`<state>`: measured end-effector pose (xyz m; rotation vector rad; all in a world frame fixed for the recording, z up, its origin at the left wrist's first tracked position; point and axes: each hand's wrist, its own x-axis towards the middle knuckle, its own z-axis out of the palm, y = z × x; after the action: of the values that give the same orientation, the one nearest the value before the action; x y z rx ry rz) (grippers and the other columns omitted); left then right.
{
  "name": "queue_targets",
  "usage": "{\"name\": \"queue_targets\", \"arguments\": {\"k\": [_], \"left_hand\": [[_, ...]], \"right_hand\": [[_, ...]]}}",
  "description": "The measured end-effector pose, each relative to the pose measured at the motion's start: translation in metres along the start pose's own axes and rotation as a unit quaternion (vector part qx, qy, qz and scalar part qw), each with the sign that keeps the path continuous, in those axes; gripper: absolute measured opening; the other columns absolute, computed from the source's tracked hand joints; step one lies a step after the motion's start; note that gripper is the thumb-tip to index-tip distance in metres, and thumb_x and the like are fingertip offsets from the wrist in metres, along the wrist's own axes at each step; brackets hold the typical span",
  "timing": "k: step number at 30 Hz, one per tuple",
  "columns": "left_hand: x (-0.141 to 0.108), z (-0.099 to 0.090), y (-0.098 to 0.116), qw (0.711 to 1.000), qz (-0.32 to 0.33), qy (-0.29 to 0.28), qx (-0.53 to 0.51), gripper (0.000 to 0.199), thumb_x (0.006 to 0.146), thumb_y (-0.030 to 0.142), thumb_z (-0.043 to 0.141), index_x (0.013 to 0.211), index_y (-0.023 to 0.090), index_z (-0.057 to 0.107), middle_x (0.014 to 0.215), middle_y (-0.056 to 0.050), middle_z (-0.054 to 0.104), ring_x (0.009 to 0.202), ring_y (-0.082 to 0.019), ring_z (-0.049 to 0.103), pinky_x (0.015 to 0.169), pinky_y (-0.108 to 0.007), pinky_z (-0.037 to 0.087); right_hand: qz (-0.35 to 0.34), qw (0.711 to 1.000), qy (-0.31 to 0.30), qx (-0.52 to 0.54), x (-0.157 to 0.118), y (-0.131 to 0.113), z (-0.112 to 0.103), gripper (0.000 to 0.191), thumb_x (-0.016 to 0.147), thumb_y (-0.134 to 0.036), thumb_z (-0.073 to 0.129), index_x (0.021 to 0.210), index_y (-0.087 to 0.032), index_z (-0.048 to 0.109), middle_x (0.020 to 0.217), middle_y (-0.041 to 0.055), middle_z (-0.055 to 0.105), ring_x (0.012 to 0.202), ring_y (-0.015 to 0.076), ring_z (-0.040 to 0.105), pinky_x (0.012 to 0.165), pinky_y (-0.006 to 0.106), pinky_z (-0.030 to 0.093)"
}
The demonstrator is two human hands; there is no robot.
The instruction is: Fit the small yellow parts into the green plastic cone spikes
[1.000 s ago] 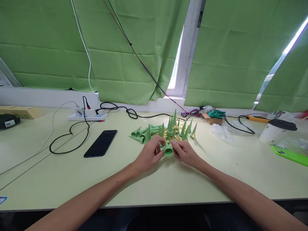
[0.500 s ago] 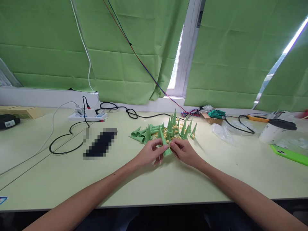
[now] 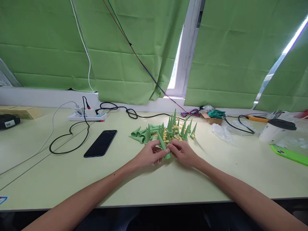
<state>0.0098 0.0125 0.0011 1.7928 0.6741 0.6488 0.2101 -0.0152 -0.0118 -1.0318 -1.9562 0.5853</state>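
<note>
My left hand (image 3: 152, 153) grips a green plastic cone (image 3: 162, 142) between thumb and fingers; it tilts, with its tip up and to the left. Close on its right side, my right hand (image 3: 182, 152) has thumb and fingers pinched together against the cone. Whatever small thing the right fingertips hold, if any, is hidden. Just beyond both hands several green cones (image 3: 169, 126) stand upright, and others (image 3: 138, 138) lie on their sides at the left. Small yellowish pieces (image 3: 177, 137) are scattered among them.
A black phone (image 3: 101, 143) lies left on the table (image 3: 154, 189). Behind are a power strip (image 3: 88, 116) and cables. At right are a small cardboard box (image 3: 212, 119), clear plastic bags (image 3: 222, 132), a lidded cup (image 3: 276, 132) and a bright green phone (image 3: 290, 155).
The cone in my left hand has tilted more, its tip shifting left and its base right. My right fingertips have moved slightly left against it.
</note>
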Motion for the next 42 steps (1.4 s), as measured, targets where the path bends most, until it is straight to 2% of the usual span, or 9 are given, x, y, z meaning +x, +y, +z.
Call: {"name": "queue_targets", "arguments": {"k": [3,7,13,20,31,42], "left_hand": [[-0.001,0.002,-0.001,0.998,0.008,0.036,0.058,0.035,0.087,0.049,0.064,0.101,0.016,0.065,0.063,0.002,0.054,0.051,-0.01,0.05,0.045,-0.021,0.038],[0.001,0.004,-0.005,0.982,0.086,0.068,0.152,0.024,0.089,0.04,0.062,0.093,0.017,0.067,0.084,-0.002,0.057,0.066,-0.011,0.053,0.053,-0.021,0.044],[0.0,0.005,-0.007,0.963,0.154,0.057,0.213,0.017,0.091,0.033,0.06,0.088,0.017,0.065,0.091,-0.003,0.055,0.067,-0.01,0.052,0.053,-0.02,0.044],[-0.001,0.004,-0.009,0.949,0.196,0.055,0.24,0.011,0.093,0.027,0.058,0.095,0.018,0.065,0.099,-0.004,0.056,0.064,-0.008,0.05,0.053,-0.02,0.043],[0.0,0.002,-0.014,0.938,0.209,0.054,0.272,0.016,0.094,0.022,0.055,0.106,0.021,0.066,0.106,-0.004,0.056,0.057,-0.005,0.047,0.055,-0.022,0.044],[-0.001,0.004,-0.013,0.937,0.192,0.062,0.284,0.021,0.096,0.029,0.053,0.109,0.023,0.067,0.108,-0.005,0.054,0.054,-0.004,0.045,0.054,-0.022,0.043]], "right_hand": [[0.0,1.0,-0.007,-0.017,0.0,0.003,0.0,0.043,0.1,-0.037,0.043,0.061,-0.02,0.038,0.052,-0.0053,0.039,0.051,0.0099,0.033,0.052,0.025,0.027],[-0.002,1.0,-0.015,-0.027,0.001,0.003,0.0,0.044,0.1,-0.037,0.041,0.06,-0.02,0.036,0.051,-0.0053,0.036,0.05,0.0097,0.031,0.052,0.026,0.025],[-0.006,0.999,-0.03,-0.025,0.0,0.002,0.0,0.045,0.101,-0.035,0.036,0.058,-0.019,0.033,0.05,-0.0054,0.034,0.049,0.0089,0.03,0.052,0.026,0.024],[0.001,0.999,-0.028,-0.031,0.001,0.003,0.001,0.045,0.1,-0.034,0.036,0.058,-0.019,0.031,0.05,-0.0054,0.032,0.048,0.0086,0.029,0.052,0.026,0.024],[0.027,0.998,-0.033,-0.055,0.001,0.001,0.001,0.045,0.099,-0.033,0.035,0.056,-0.019,0.033,0.05,-0.0048,0.033,0.049,0.0092,0.029,0.052,0.027,0.022],[0.034,0.998,-0.023,-0.057,0.004,0.001,0.001,0.045,0.098,-0.033,0.036,0.056,-0.02,0.031,0.05,-0.0046,0.032,0.05,0.0095,0.029,0.052,0.027,0.022]]}}
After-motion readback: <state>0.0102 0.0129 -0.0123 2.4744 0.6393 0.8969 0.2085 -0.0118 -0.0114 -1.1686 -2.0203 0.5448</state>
